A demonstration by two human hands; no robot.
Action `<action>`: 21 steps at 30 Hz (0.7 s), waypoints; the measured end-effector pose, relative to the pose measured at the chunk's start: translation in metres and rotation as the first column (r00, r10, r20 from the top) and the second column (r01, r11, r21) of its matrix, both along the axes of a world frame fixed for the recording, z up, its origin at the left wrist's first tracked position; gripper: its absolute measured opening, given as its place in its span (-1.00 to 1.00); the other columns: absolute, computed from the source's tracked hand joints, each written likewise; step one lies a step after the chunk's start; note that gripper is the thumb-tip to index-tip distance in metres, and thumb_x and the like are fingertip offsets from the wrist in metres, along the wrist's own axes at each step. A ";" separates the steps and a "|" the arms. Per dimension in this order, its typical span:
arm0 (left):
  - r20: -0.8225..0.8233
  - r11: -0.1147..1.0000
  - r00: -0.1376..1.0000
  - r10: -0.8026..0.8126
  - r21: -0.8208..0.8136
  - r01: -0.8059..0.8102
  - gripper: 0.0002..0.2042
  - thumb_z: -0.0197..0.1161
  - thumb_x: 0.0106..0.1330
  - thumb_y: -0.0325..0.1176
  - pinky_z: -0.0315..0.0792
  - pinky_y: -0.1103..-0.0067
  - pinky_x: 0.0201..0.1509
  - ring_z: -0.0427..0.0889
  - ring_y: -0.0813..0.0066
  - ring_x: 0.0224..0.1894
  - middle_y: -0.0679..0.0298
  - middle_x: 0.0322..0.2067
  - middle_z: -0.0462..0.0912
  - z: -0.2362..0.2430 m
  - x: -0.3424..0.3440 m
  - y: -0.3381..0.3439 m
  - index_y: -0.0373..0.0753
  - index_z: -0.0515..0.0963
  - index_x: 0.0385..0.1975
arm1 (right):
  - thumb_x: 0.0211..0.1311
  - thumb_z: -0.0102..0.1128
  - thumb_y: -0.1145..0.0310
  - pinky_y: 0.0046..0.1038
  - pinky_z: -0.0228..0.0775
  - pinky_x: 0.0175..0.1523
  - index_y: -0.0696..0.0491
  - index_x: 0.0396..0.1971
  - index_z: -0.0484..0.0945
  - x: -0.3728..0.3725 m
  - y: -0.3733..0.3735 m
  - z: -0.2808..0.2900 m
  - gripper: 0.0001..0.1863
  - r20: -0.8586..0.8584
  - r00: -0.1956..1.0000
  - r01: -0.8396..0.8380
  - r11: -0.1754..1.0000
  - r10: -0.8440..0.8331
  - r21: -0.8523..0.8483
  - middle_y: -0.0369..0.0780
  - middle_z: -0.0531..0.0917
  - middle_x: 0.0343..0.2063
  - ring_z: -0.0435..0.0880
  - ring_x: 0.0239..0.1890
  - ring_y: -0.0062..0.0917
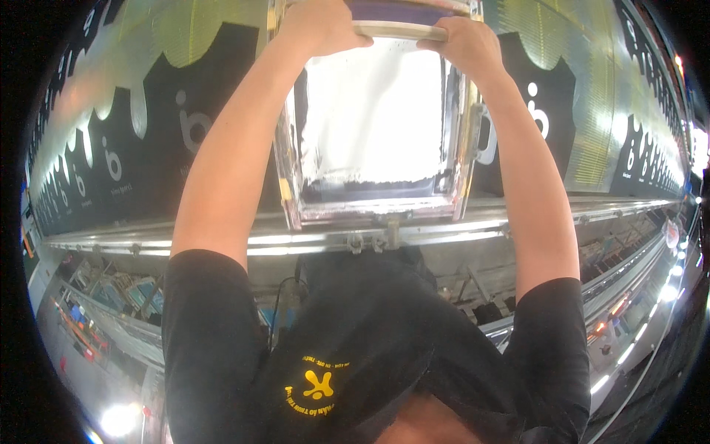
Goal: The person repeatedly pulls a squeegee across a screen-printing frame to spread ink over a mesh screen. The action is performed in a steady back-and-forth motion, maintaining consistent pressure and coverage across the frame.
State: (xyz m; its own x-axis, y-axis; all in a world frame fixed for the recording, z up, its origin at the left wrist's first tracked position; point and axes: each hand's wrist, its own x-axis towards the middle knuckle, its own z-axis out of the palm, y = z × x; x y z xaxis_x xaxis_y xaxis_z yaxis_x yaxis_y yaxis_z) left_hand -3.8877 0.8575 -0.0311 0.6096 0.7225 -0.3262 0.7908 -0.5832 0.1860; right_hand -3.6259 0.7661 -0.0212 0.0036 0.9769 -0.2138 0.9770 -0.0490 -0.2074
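Both of my arms reach to the far side of a screen-printing frame (377,209). My left hand (319,27) and my right hand (471,46) are closed on the two ends of a squeegee (399,30), whose pale bar spans the frame. Bright white ink or a lit mesh (377,111) fills the frame's middle, with dark smeared borders; glare hides which it is. Dark garment panels with white printed marks lie on either side, one black panel (214,81) to the left and another (551,89) to the right.
A metal rail (296,241) with clamps runs along the table's near edge, against my body. A metal handle (484,137) juts from the frame's right side. Long rows of printed dark panels stretch away on both sides. Racks and lit lamps (669,292) stand beyond the rail.
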 end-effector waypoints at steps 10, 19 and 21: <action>0.066 0.986 0.991 0.113 -0.132 -0.103 -0.58 0.56 0.17 0.10 0.69 0.14 -0.13 0.84 0.04 -0.25 0.12 -0.40 0.81 0.005 -0.048 -0.228 -0.16 0.81 -0.26 | 0.13 0.55 0.25 -0.26 0.52 -0.12 -0.03 -0.40 0.72 -0.036 -0.226 -0.026 -0.83 -0.044 0.980 -0.168 0.930 0.193 0.326 -0.27 0.73 -0.48 0.77 -0.36 -0.36; -0.091 0.940 0.995 0.028 -0.335 -0.057 -0.53 0.38 0.33 0.27 0.67 0.15 -0.12 0.83 0.02 -0.22 0.11 -0.37 0.83 0.043 -0.053 -0.244 -0.05 0.82 -0.29 | 0.11 0.59 0.15 -0.21 0.50 -0.03 -0.02 -0.41 0.72 -0.037 -0.242 0.015 -0.74 -0.198 0.958 -0.193 0.977 0.206 0.086 -0.25 0.77 -0.41 0.78 -0.28 -0.27; -0.096 0.967 0.995 0.012 -0.254 -0.036 -0.51 0.34 0.36 0.31 0.69 0.16 -0.12 0.84 0.02 -0.22 0.11 -0.37 0.84 0.057 -0.045 -0.207 -0.03 0.83 -0.28 | 0.16 0.59 0.07 -0.15 0.53 -0.17 -0.01 -0.49 0.71 -0.029 -0.206 0.027 -0.68 -0.176 0.957 -0.198 0.961 0.232 0.193 -0.23 0.74 -0.51 0.77 -0.38 -0.23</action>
State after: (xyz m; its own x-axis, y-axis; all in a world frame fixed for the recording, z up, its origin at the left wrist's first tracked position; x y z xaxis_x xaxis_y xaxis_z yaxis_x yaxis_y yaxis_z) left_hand -3.9328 0.6500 0.0258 0.5513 0.6223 -0.5557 0.8248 -0.5066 0.2510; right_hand -3.6552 0.5604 0.0059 -0.2354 0.9717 -0.0187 0.9000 0.2107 -0.3816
